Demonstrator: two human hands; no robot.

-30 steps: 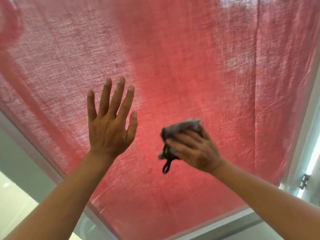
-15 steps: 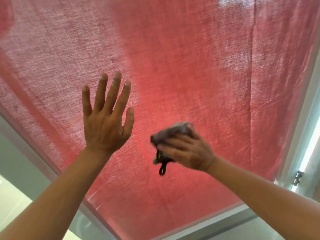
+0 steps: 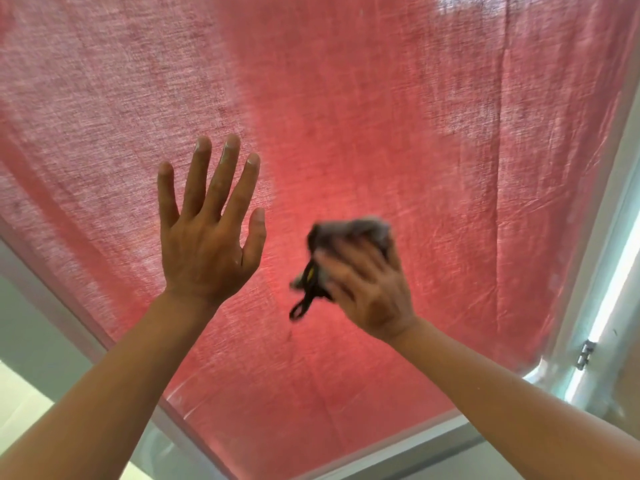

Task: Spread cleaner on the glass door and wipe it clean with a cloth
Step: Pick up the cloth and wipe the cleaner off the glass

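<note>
fingers [image 3: 211, 181] splayed flat; right hand [image 3: 367, 289] bunching cloth [image 3: 349, 233].

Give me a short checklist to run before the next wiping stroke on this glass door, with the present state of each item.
1. Cloth in hand: ok. The right hand grips the bunched grey cloth.
2. Cloth against the glass door: cannot tell; the hand and cloth are blurred.
3. Left hand clear of the cloth: ok, open and flat, apart from it.
4. Dangling black loop clear of the wiping face: ok, it hangs below the cloth.
5. Cleaner spread on the glass: cannot tell; only faint streaks show against the red curtain.
</note>
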